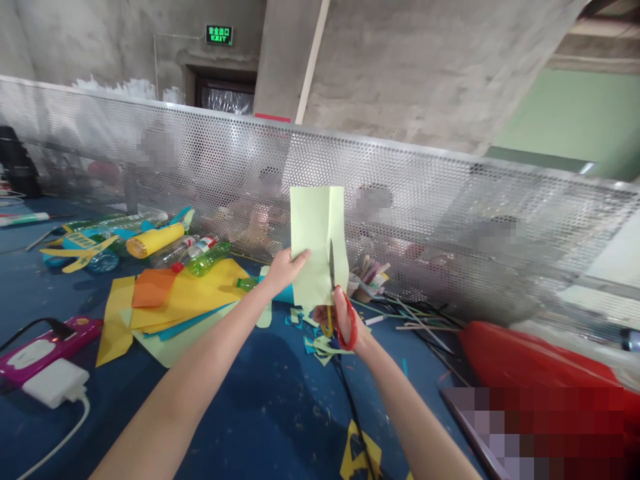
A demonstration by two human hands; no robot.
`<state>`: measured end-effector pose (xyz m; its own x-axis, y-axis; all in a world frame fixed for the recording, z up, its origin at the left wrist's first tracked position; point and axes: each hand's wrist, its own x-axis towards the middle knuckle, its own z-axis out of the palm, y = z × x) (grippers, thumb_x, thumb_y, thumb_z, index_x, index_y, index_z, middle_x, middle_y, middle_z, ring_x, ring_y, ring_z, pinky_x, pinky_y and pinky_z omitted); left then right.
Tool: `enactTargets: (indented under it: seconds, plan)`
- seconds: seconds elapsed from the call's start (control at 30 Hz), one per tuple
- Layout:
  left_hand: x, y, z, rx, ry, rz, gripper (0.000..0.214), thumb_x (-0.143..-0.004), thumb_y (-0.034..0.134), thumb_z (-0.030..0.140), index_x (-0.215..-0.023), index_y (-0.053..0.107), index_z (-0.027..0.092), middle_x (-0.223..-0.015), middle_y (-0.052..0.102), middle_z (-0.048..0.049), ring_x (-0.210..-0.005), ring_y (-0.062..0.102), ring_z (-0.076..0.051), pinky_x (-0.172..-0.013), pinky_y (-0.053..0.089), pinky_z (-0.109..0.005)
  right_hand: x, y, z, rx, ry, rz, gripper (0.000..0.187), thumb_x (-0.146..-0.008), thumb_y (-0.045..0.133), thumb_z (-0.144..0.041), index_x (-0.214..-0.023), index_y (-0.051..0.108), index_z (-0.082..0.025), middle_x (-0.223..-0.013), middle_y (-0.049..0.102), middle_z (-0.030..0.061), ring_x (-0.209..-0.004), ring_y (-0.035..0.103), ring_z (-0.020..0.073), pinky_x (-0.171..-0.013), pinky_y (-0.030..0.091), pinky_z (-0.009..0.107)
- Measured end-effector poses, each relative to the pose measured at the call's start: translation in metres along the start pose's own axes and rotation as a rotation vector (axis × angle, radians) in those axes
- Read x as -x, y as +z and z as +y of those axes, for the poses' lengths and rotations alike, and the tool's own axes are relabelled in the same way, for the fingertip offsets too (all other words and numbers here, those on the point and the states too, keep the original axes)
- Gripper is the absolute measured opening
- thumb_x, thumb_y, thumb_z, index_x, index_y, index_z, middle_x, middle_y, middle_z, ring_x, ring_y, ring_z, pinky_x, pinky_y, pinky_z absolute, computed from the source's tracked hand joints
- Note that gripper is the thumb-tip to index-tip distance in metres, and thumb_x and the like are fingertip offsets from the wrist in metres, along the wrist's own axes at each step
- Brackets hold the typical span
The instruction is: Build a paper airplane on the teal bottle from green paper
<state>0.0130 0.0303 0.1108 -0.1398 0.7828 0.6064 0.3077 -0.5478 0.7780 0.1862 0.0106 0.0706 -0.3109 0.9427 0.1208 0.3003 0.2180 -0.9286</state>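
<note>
I hold a pale green sheet of paper (316, 233) upright above the blue table (260, 413). My left hand (283, 269) pinches its lower left edge, fingers closed on it. My right hand (336, 319) grips scissors with red and yellow handles (340, 320); the blades point up into the sheet's lower right part. Small paper offcuts (320, 345) lie on the table just below my hands.
A stack of yellow, orange and blue paper sheets (175, 300) lies left. Plastic bottles (200, 257) and a paper plane (80, 250) sit behind it. A phone and white charger (50, 360) lie at far left. A perforated metal screen (450, 220) bounds the table; a red bag (525, 363) lies right.
</note>
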Motion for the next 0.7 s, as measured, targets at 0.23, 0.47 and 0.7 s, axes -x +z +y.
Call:
enactTargets:
  seconds: [0.23, 0.47, 0.7]
  plan:
    - [0.0003, 0.0017, 0.0013, 0.020, 0.005, 0.004, 0.035, -0.084, 0.051, 0.040, -0.102, 0.067, 0.015, -0.107, 0.068, -0.0072, -0.100, 0.063, -0.023, -0.085, 0.049, -0.034, 0.0024, 0.0069, -0.0024, -0.099, 0.034, 0.090, 0.056, -0.072, 0.035, -0.077, -0.056, 0.041, -0.023, -0.044, 0.042, -0.0028, -0.040, 0.043, 0.0125, -0.050, 0.052, 0.029]
    - [0.0006, -0.0002, 0.0058, 0.017, 0.013, 0.007, 0.031, -0.084, 0.051, 0.038, -0.098, 0.068, 0.016, -0.104, 0.069, -0.0066, -0.098, 0.063, -0.022, -0.085, 0.049, -0.034, 0.0061, 0.0022, -0.0050, 0.074, 0.013, 0.143, 0.054, -0.075, 0.033, -0.073, -0.054, 0.039, -0.024, -0.040, 0.040, -0.0027, -0.034, 0.045, 0.0141, -0.040, 0.045, 0.029]
    - [0.0004, -0.0005, 0.0023, 0.082, -0.060, 0.002, 0.031, -0.081, 0.054, 0.037, -0.096, 0.067, 0.014, -0.104, 0.069, -0.0070, -0.100, 0.063, -0.024, -0.085, 0.049, -0.035, 0.0039, -0.0018, -0.0029, 0.150, -0.005, 0.147, 0.052, -0.076, 0.033, -0.071, -0.054, 0.040, -0.024, -0.037, 0.042, -0.0015, -0.034, 0.049, 0.0163, -0.036, 0.040, 0.027]
